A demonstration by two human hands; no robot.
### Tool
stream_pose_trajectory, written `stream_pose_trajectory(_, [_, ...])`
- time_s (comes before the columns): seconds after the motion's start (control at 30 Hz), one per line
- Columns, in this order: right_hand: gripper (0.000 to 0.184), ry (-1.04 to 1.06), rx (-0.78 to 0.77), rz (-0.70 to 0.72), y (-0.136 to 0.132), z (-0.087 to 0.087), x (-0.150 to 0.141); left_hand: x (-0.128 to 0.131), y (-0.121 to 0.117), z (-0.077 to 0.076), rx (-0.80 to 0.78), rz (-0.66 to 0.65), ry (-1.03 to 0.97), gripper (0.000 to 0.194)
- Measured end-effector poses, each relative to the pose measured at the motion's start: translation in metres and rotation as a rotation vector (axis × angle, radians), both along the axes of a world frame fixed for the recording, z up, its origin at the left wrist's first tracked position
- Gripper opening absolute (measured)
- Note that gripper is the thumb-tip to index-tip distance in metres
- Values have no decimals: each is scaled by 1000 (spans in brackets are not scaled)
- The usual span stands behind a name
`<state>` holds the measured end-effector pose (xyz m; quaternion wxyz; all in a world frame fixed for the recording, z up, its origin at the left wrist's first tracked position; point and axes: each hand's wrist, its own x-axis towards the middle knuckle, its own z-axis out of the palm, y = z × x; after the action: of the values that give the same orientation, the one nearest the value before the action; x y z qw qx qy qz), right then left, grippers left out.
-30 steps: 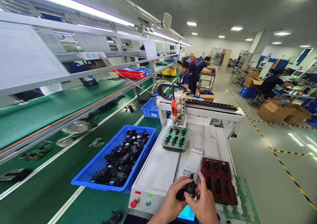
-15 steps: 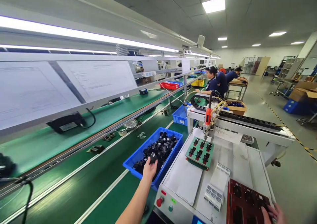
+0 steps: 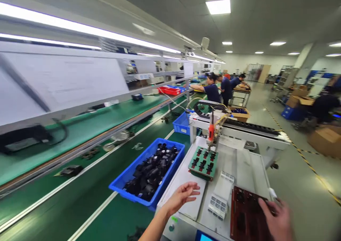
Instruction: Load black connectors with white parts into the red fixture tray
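Well, black parts (image 3: 151,171) fill the blue bin (image 3: 170,171), left hand (image 3: 182,195) spread, right hand (image 3: 279,217) unclear.

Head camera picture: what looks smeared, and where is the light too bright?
In the head view, the right hand at the maroon fixture is smeared, the left hand less so; in the same head view, print on the paper sheets is too soft to read, and the tube light and ceiling panel glare white.

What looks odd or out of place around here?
Perhaps two things. A dark object lies outside the blue bin of black parts, near its closest end; a crumpled clear scrap lies left of its far end. Both look stray; nothing appears spilled.
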<state>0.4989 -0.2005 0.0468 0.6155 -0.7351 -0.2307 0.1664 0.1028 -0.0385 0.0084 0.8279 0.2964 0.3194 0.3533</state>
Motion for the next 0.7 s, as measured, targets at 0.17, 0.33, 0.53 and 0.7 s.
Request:
stream_pose_trajectory(0.17, [71,235,130,304,4,36,-76,70,-69,16,231,-409,49,49])
stream_pose_trajectory(0.33, [65,346,169,427,-2,50,-109,100,-95,31,268,-492,-36,71])
stream_pose_trajectory(0.53, [63,441,166,506,-11,55,-122,101,-107,53,238,-448,-43,76])
stream_pose_trajectory(0.7, [63,488,173,557,-15,63,-130,93,-113,57,262,-435,-75,75])
